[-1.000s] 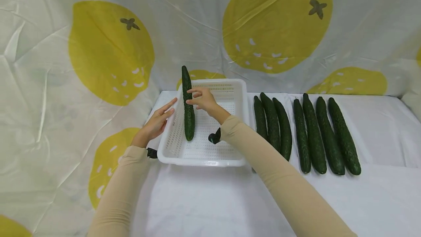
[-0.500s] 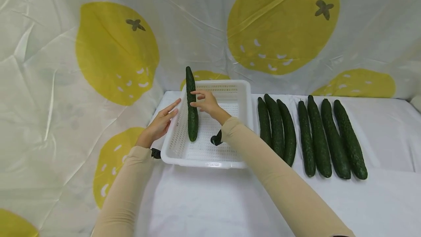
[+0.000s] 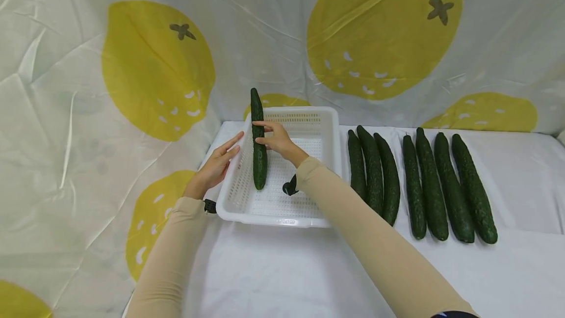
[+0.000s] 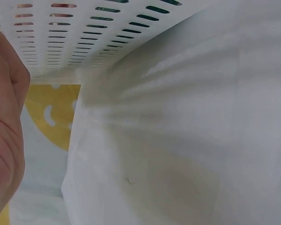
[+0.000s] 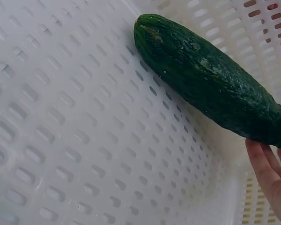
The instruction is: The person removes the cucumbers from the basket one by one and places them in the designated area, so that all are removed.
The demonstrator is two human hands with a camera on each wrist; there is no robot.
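Note:
My left hand (image 3: pixel 215 166) rests with extended fingers against the left outer wall of a white perforated plastic basket (image 3: pixel 282 221). In the left wrist view, part of that hand (image 4: pixel 4 126) shows beside the basket's slotted side (image 4: pixel 61 44). Inside the basket a dark green cucumber (image 3: pixel 259 166) leans on the left side, its far end sticking up past the back rim. My right hand (image 3: pixel 278 139) holds the cucumber around its middle, thumb and forefinger lying across it. In the right wrist view, fingers (image 5: pixel 262 161) touch the lower side of the cucumber (image 5: pixel 206 75).
On the white cloth-covered table (image 3: pixel 265 269), right of the basket, lies a group of three cucumbers (image 3: pixel 370 166). Farther right, several more cucumbers (image 3: pixel 434 190) lie side by side. A lemon-print cloth (image 3: pixel 265 28) hangs behind and on the left.
My right thumb and forefinger have moved left, farther across the cucumber. The whole scene has shifted slightly right in view. The left hand stays at the basket's side.

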